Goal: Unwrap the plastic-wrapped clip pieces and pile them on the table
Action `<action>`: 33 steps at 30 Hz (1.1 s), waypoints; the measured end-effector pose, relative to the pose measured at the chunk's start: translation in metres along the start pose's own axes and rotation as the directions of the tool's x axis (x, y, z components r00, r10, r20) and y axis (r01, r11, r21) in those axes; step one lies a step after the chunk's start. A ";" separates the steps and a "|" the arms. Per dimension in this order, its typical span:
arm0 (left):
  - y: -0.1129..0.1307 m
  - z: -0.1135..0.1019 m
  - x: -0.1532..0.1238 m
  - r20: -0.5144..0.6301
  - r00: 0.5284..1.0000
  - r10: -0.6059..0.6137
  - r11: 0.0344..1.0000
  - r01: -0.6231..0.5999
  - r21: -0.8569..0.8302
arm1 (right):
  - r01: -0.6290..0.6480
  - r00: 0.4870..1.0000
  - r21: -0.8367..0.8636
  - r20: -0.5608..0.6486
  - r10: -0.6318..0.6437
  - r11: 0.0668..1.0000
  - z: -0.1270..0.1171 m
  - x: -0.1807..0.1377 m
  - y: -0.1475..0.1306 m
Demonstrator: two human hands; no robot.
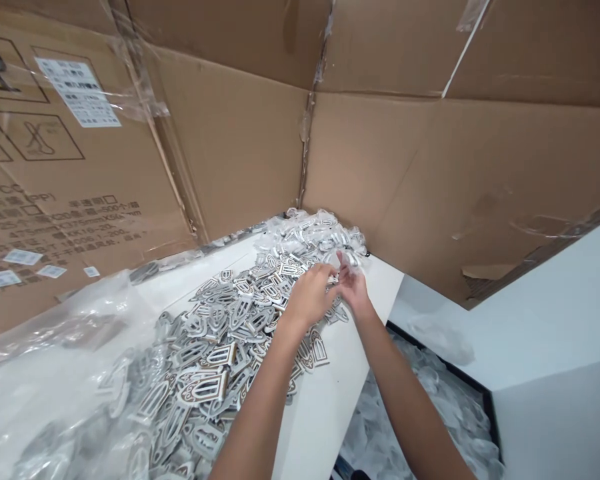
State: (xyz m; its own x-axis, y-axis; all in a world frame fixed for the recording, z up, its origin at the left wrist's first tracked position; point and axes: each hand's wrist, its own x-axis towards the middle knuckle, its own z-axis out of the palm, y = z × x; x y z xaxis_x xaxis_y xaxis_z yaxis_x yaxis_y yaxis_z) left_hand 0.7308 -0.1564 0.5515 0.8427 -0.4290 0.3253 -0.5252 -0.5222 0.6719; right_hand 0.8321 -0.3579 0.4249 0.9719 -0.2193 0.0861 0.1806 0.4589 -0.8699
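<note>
My left hand [311,297] is over the right side of a large pile of flat, arch-shaped white and grey pieces [207,387] with brown patterns. Its fingers curl toward my other hand; whatever lies between their tips is hidden. Close beside it, my right hand [353,287] is turned partly palm up, its fingers closed around a crumpled clear plastic bag [353,261]. I cannot tell whether a piece is inside that bag. Just behind both hands, more pieces in clear bags [313,230] are heaped in the corner.
Tall cardboard walls [240,140] enclose the back and right of the white table [330,393]. Clear plastic sheeting [80,327] covers part of the left side. Below the right table edge stands a black-rimmed bin [490,417] full of clear plastic bags [430,407].
</note>
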 end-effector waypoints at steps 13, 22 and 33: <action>-0.010 0.028 0.009 -0.050 0.996 0.075 0.947 -0.055 0.316 | -0.068 0.943 -0.191 0.309 0.125 0.979 0.005 -0.022 -0.001; -0.021 -0.003 0.008 -0.517 0.856 -0.001 0.960 0.146 0.240 | -0.035 0.999 -0.001 0.035 0.035 0.999 0.007 -0.008 0.006; -0.036 -0.034 0.002 -0.629 0.760 -0.166 0.965 0.258 0.056 | -0.080 0.932 -0.855 -0.246 -0.266 0.512 -0.015 0.019 0.026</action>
State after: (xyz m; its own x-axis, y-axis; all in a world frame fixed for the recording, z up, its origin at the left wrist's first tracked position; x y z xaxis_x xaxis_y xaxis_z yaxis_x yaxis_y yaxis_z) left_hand 0.7558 -0.1132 0.5509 0.8020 0.2242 0.5537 -0.2962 -0.6556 0.6945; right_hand 0.8531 -0.3628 0.3967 0.8206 -0.5383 0.1921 -0.1146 -0.4842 -0.8674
